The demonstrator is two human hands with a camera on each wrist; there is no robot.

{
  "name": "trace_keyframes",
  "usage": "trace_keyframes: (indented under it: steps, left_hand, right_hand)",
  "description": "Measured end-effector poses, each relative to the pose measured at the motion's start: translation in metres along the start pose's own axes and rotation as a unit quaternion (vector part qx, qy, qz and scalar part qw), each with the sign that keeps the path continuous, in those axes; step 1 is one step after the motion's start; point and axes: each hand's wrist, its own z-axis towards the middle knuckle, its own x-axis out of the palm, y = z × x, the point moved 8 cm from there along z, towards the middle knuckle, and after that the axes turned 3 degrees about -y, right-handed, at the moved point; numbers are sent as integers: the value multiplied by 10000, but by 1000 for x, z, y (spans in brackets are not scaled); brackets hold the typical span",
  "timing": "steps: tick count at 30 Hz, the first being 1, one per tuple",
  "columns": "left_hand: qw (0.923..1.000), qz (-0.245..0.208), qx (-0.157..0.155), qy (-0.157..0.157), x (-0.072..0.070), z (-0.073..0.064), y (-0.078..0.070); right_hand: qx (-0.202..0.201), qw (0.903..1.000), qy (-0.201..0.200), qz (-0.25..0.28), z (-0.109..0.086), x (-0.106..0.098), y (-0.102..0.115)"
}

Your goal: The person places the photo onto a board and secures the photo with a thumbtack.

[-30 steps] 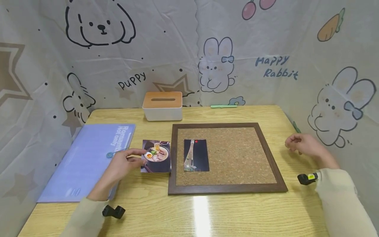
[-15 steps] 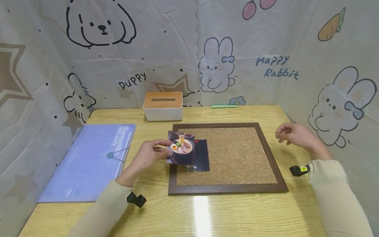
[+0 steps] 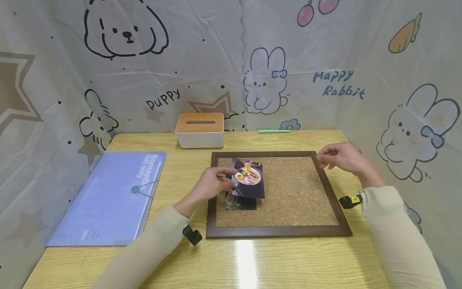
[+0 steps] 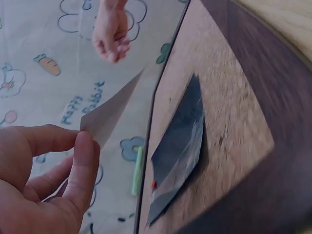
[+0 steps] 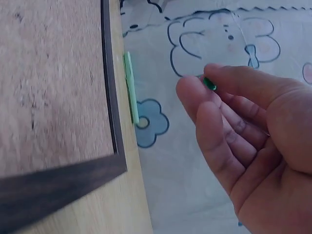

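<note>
My left hand [image 3: 209, 185] pinches a photo of a ramen bowl [image 3: 249, 180] by its left edge, thumb and fingertips on it. The photo is raised over the corkboard [image 3: 296, 192], and its pale back [image 4: 109, 114] shows in the left wrist view. Beneath it, partly covered, a dark tower photo [image 4: 183, 131] lies on the cork with a red pin [image 4: 154, 185] near its top. My right hand [image 3: 341, 158] hovers by the board's upper right corner. Its thumb and finger pinch a small green push pin [image 5: 210, 84], mostly hidden by the fingertips.
A lilac document folder [image 3: 104, 196] with a string closure lies at the left of the table. Toward the back stand a white tissue box [image 3: 200, 138] with a wooden lid and a light green pen [image 3: 273, 131]. Printed cloth hangs around the table.
My left hand has carried the ramen photo rightward from beside the board to above the tower photo. My right hand has come left and farther back, to the board's corner.
</note>
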Motion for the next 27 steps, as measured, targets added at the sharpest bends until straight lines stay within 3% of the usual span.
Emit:
trace_keyframes:
  steps: [10,20,27]
  left_hand:
    - [9991,-122,-219,355,43,25,-3]
    - [9983,-115,-357,452,71,38,-13]
    - [9984,17,-223,512,87,46,-19]
  right_hand:
    - [4,9996,285,87,13,18,18]
    - [-201,9989,264,-341,23,32,27]
    - [-173,9991,343,-185,29,39,27]
